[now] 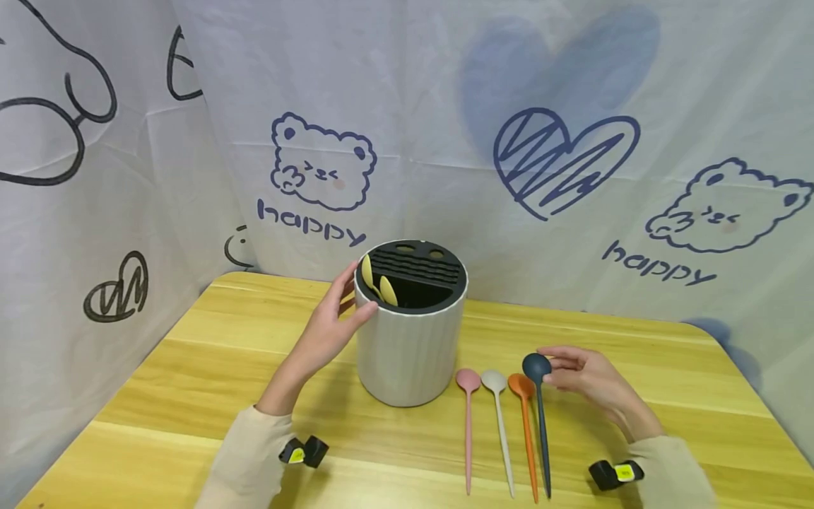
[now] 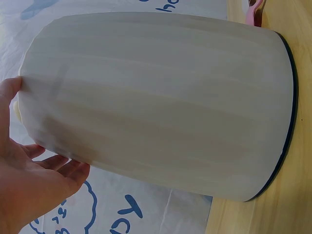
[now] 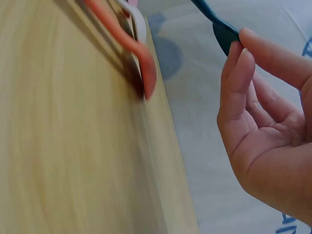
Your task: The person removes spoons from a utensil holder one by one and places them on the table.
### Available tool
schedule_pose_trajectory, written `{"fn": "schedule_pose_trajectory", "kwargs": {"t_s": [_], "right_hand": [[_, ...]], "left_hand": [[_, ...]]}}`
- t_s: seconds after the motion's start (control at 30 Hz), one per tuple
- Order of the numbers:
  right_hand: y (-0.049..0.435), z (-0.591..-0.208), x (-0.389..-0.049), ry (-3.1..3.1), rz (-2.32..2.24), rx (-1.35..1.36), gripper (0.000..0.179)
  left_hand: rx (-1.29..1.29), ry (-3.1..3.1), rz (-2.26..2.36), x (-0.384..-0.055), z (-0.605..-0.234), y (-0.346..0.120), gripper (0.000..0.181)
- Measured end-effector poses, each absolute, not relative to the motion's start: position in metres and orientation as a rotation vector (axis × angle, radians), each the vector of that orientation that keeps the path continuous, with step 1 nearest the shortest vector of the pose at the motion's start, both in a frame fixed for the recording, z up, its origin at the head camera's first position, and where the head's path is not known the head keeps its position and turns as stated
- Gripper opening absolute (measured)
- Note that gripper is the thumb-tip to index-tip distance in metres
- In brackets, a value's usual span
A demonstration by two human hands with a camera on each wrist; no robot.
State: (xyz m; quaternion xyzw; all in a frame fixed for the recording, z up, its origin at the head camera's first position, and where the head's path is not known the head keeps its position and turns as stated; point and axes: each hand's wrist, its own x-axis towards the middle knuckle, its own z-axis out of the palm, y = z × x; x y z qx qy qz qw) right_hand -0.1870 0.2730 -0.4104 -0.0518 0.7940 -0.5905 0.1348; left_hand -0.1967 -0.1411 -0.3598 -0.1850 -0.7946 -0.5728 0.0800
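A ribbed off-white utensil holder (image 1: pixel 410 357) with a black slotted lid stands on the table. My left hand (image 1: pixel 321 343) holds it by its upper left side, thumb at the front of the rim and fingers round the side. Two pale yellow spoons (image 1: pixel 388 291) stick up from the lid's large opening. With thumb and fingertips, my right hand (image 1: pixel 594 378) pinches the bowl edge of a dark blue spoon (image 1: pixel 537 367). In the right wrist view that spoon is raised above the tabletop. Beside it lie an orange spoon (image 1: pixel 523 386), a white spoon (image 1: pixel 494 382) and a pink spoon (image 1: pixel 468 380).
The wooden table (image 1: pixel 191 367) has a rounded back edge close to a hanging white cloth (image 1: pixel 432 191) printed with bears and hearts. The three lying spoons line up side by side, right of the holder, handles toward me. A black wrist camera (image 1: pixel 615 474) sits on each sleeve.
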Motion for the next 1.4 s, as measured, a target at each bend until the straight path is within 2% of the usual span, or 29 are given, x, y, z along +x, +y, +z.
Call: {"fn": "schedule_pose_trajectory", "kwargs": {"t_s": [0.43, 0.93, 1.4], "right_hand": [[0.300, -0.420, -0.193, 2.292, -1.648, -0.138, 0.064], [0.304, -0.430, -0.196, 2.242, -1.626, -0.128, 0.066], [0.302, -0.437, -0.198, 2.402, -1.416, -0.130, 0.059]], "left_hand": [[-0.551, -2.381, -1.697, -0.198, -0.359, -0.140, 0.072], [-0.549, -2.387, -1.694, -0.197, -0.360, -0.142, 0.072], [-0.550, -2.392, -1.694, -0.198, -0.361, -0.141, 0.072]]}}
